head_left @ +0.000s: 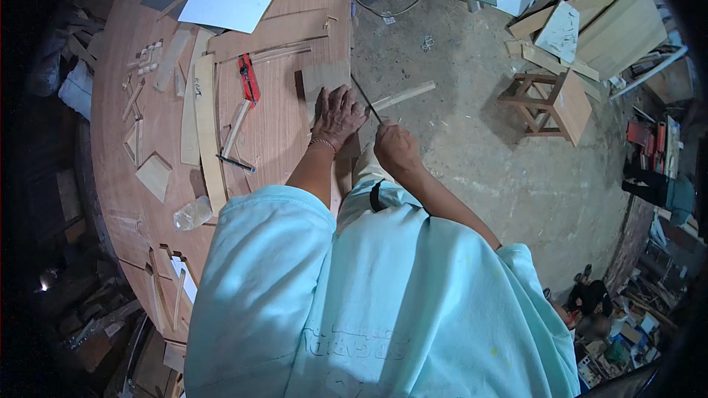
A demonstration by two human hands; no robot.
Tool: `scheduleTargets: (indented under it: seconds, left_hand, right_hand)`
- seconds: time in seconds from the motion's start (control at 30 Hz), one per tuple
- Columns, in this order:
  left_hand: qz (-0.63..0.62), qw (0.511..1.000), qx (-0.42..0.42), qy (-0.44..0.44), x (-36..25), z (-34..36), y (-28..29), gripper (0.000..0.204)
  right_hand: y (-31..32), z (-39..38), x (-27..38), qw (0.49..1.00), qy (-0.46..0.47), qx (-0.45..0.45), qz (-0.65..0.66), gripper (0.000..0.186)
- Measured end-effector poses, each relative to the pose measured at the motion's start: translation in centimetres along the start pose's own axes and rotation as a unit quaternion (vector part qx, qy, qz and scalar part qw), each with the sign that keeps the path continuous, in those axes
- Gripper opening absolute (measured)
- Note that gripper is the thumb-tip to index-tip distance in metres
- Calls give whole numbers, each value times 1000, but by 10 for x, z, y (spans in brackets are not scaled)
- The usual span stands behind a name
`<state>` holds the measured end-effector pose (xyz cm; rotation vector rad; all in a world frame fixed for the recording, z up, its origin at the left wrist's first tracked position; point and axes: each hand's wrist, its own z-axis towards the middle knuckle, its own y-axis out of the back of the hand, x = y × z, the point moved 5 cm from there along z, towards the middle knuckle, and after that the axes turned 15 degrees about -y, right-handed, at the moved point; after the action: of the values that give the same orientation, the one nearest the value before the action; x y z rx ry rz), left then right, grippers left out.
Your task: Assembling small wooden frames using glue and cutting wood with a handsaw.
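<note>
My left hand (339, 116) lies palm down with its fingers stretched forward on a wooden board (321, 76) at the right edge of the workbench. Just past that edge, my right hand (398, 149) is closed round the near end of a long thin dark tool (364, 93). It looks like a file or a narrow saw blade; the handle is hidden in my fist. The tool slants forward and left, beside my left fingertips. A thin wooden strip (405, 95) juts out past the edge beyond my right hand; its inner end is hidden.
On the workbench (287, 29) lie a red-and-black tool (248, 81), a long pale plank (209, 133), a black pen-like stick (236, 163), a clear plastic bottle (193, 214) and white sheets (230, 1). A wooden stool (549, 107) lies on the floor at right, near leaning boards (619, 22).
</note>
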<state>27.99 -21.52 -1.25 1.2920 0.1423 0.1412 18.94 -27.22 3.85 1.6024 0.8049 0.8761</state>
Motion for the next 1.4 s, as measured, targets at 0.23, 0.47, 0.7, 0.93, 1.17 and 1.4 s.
scheduleTargets:
  seconds: [0.23,0.47,0.7,0.93,1.17,1.4]
  left_hand:
    - [-2,994,108,-4,3,-6,-5,30]
    - [11,999,14,-39,2,-5,3,34]
    - [-51,986,157,-12,1,-3,-6,29]
    - [-39,988,147,-5,1,-2,-6,26]
    - [147,987,-49,-48,3,0,4,21]
    - [-27,991,129,10,-1,3,8,22]
  right_hand:
    - [2,2,1,995,-47,51,71,16]
    - [-7,15,7,997,-21,22,78,12]
    - [-8,19,0,992,-41,25,112,9]
    - [6,3,7,992,-39,51,106,15]
    - [-9,30,7,992,-18,13,128,10]
    - [-5,2,-5,984,-95,78,126,13]
